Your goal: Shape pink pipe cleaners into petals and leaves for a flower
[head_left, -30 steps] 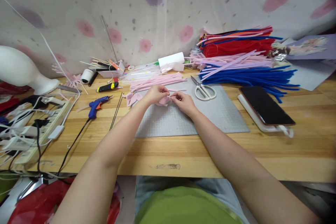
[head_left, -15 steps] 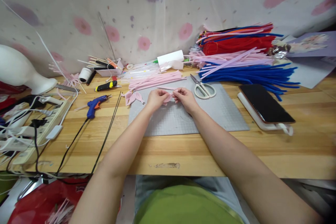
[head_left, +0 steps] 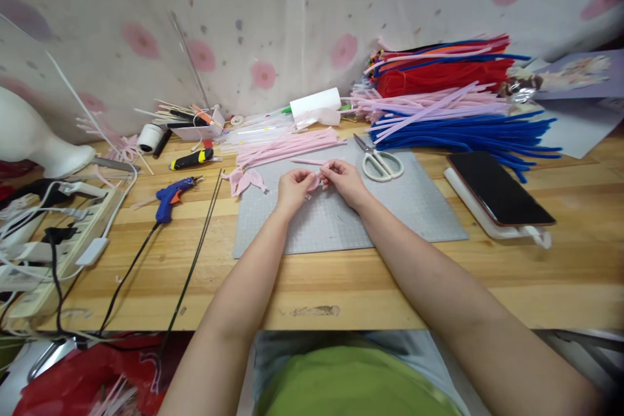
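Note:
Above the grey cutting mat [head_left: 331,227], my left hand [head_left: 295,190] and my right hand [head_left: 344,182] meet, both closed in a pinch on one small piece of pink pipe cleaner [head_left: 314,183]. Fingers partly cover that piece, so its full shape is hidden. A single straight pink pipe cleaner [head_left: 307,162] lies just behind the hands. To the left, pink petal shapes [head_left: 246,181] rest at the mat's corner. Scissors with pale handles [head_left: 383,165] lie to the right of my right hand, blades pointing away.
Bundles of pink [head_left: 292,146], blue [head_left: 463,136] and red pipe cleaners [head_left: 439,78] lie at the back. A blue glue gun [head_left: 170,198], a yellow-black cutter [head_left: 192,159] and a power strip [head_left: 73,253] are on the left. A phone [head_left: 500,187] sits on the right.
The view has shifted slightly. My hands stay together over the mat, still pinching the pink pipe cleaner piece, with only small finger movements.

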`<control>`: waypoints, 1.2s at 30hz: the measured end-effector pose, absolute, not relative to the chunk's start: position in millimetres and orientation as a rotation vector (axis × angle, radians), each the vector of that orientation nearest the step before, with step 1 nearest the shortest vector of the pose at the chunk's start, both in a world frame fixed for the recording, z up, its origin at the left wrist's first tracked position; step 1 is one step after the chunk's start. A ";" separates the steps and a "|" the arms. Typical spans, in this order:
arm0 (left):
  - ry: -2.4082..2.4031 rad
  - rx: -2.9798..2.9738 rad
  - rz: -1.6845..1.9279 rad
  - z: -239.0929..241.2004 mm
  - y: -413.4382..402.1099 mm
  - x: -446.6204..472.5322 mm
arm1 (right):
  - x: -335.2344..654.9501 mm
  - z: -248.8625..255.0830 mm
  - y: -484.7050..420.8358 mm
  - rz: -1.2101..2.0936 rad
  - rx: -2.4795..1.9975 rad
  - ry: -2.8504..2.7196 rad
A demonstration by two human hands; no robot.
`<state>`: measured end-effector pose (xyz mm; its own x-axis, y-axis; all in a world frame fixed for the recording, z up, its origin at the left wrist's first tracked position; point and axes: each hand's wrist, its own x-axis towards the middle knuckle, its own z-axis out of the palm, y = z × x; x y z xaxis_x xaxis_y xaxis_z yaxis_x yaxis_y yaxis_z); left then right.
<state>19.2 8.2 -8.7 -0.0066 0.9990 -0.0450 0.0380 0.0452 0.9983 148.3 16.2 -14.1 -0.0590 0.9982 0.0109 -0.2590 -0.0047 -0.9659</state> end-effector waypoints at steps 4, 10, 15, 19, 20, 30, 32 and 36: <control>1.254 1.169 1.160 -8.7 7.6 19.9 | 148.9 -14.8 16.3 1.373 -0.976 -1.050; 1.266 1.152 1.143 -5.7 7.0 21.0 | 149.7 -15.2 16.0 1.375 -0.976 -1.052; 1.268 1.137 1.150 -6.7 6.3 21.1 | 149.7 -15.1 16.0 1.371 -0.987 -1.062; 1.259 1.112 1.163 -4.9 6.1 21.3 | 148.8 -14.4 15.6 1.337 -1.014 -1.089; 1.248 1.105 1.167 -3.2 6.1 21.2 | 148.4 -14.2 15.6 1.322 -1.023 -1.100; 1.213 1.114 1.185 -5.1 3.8 17.0 | 143.6 -15.3 17.3 1.164 -1.116 -1.068; 1.234 1.136 1.213 -7.9 4.0 19.2 | 143.0 -17.2 16.8 1.123 -1.120 -1.102; 1.330 1.127 1.251 -4.1 4.3 24.4 | 142.8 -21.2 15.6 1.043 -1.134 -1.174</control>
